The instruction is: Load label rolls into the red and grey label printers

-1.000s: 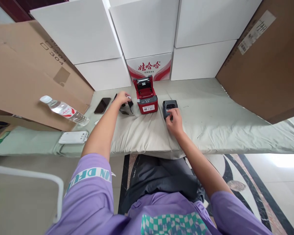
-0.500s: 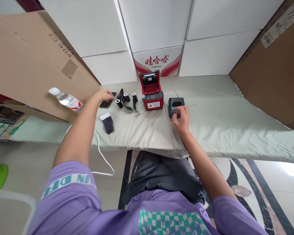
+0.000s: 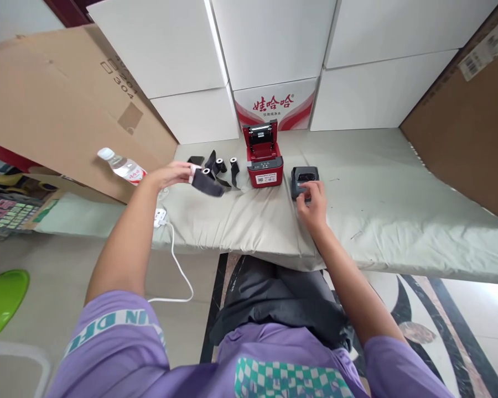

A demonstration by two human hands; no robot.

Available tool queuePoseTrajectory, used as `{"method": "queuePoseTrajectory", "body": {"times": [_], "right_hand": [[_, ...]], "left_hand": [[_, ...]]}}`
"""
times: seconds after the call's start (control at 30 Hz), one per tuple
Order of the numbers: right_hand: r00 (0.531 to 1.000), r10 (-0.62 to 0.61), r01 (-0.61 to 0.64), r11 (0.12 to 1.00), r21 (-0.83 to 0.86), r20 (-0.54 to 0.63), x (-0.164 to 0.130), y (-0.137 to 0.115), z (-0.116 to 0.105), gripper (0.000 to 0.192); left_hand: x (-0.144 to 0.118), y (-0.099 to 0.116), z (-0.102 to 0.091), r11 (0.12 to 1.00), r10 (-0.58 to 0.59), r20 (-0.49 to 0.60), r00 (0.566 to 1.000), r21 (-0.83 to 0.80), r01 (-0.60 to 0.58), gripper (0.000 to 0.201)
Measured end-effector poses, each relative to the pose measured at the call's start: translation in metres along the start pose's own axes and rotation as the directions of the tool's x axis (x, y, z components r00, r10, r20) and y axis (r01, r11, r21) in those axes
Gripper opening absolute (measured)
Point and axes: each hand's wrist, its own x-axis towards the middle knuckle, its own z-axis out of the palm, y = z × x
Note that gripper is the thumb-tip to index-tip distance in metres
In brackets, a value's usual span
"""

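Note:
In my left hand (image 3: 168,176) is a small dark, flat pouch-like item (image 3: 207,183) with a white top strip, pinched at the white end and held above the table. Just behind it stand several small black rolls (image 3: 233,162) with white cores, their dark strips trailing loose. My right hand (image 3: 313,205) has curled fingers and thumb on the near right corner of a small black printer-like device (image 3: 304,173). Between the hands sits a red and black label printer (image 3: 266,171) with its lid raised. A dark phone (image 3: 196,160) lies partly hidden beyond my left hand.
White boxes (image 3: 274,44) line the back of the cloth-covered table (image 3: 373,182). Brown cartons (image 3: 78,83) stand at both sides. A water bottle (image 3: 122,167) leans at the left. Near the front left edge is a white power strip (image 3: 160,217), its cable hanging down.
My left hand, empty before near the phone, now holds the dark pouch-like item, lifted off the table. My right hand stays on the black device. The view has shifted slightly.

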Motion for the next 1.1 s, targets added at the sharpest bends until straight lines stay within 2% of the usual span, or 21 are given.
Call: {"method": "queuePoseTrajectory", "body": {"times": [0.07, 0.13, 0.2, 0.3, 0.37, 0.43, 0.5, 0.6, 0.7, 0.8, 0.9, 1.0, 1.1], "right_hand": [[1.0, 0.015, -0.015, 1.0, -0.005, 0.008, 0.0, 0.001, 0.0, 0.024], [1.0, 0.025, -0.025, 1.0, -0.002, 0.005, -0.001, 0.002, 0.0, 0.023], [1.0, 0.028, -0.028, 1.0, 0.011, -0.001, -0.001, 0.002, 0.0, 0.023], [0.999, 0.042, -0.042, 0.999, 0.019, 0.007, -0.001, 0.0, -0.001, 0.023], [0.999, 0.054, -0.054, 0.998, 0.018, 0.01, 0.0, -0.001, -0.001, 0.023], [0.998, 0.059, -0.059, 0.998, 0.021, 0.01, 0.0, -0.002, -0.001, 0.023], [0.998, 0.062, -0.063, 0.998, 0.023, 0.012, 0.0, -0.002, -0.001, 0.023], [0.997, 0.069, -0.069, 0.997, 0.019, 0.022, -0.001, -0.002, -0.001, 0.023], [0.997, 0.067, -0.068, 0.998, 0.017, 0.03, -0.001, -0.001, -0.002, 0.022], [0.998, 0.058, -0.058, 0.998, 0.02, 0.027, -0.001, -0.002, -0.002, 0.022], [0.998, 0.055, -0.055, 0.998, 0.025, 0.025, -0.001, -0.002, -0.003, 0.022], [0.997, 0.064, -0.065, 0.998, 0.026, 0.03, -0.001, -0.003, -0.003, 0.023], [0.998, 0.059, -0.06, 0.998, 0.031, 0.029, -0.002, -0.003, -0.003, 0.023]], "left_hand": [[-0.003, 0.022, 0.007, 0.972, 0.063, 0.075, 0.995, -0.232, -0.044, 0.05], [-0.004, 0.043, 0.017, 0.932, 0.111, 0.115, 0.987, -0.358, -0.064, 0.051], [-0.004, 0.06, 0.029, 0.919, 0.128, 0.087, 0.988, -0.385, -0.085, 0.048], [0.003, 0.073, 0.048, 0.929, 0.129, -0.002, 0.992, -0.349, -0.122, 0.05], [0.011, 0.076, 0.061, 0.91, 0.193, -0.027, 0.981, -0.368, -0.189, 0.062], [0.02, 0.079, 0.077, 0.872, 0.307, -0.072, 0.949, -0.378, -0.311, 0.068], [0.027, 0.084, 0.091, 0.852, 0.383, -0.162, 0.91, -0.319, -0.415, 0.066], [0.037, 0.096, 0.108, 0.872, 0.39, -0.24, 0.889, -0.214, -0.44, 0.063], [0.05, 0.109, 0.119, 0.871, 0.422, -0.207, 0.883, -0.176, -0.458, 0.069], [0.067, 0.122, 0.125, 0.85, 0.506, -0.176, 0.844, -0.065, -0.523, 0.072], [0.083, 0.135, 0.133, 0.831, 0.552, -0.103, 0.827, 0.149, -0.536, 0.057], [0.094, 0.144, 0.143, 0.77, 0.546, -0.009, 0.838, 0.401, -0.497, 0.044], [0.102, 0.146, 0.154, 0.674, 0.507, 0.029, 0.861, 0.61, -0.417, 0.037]]}}
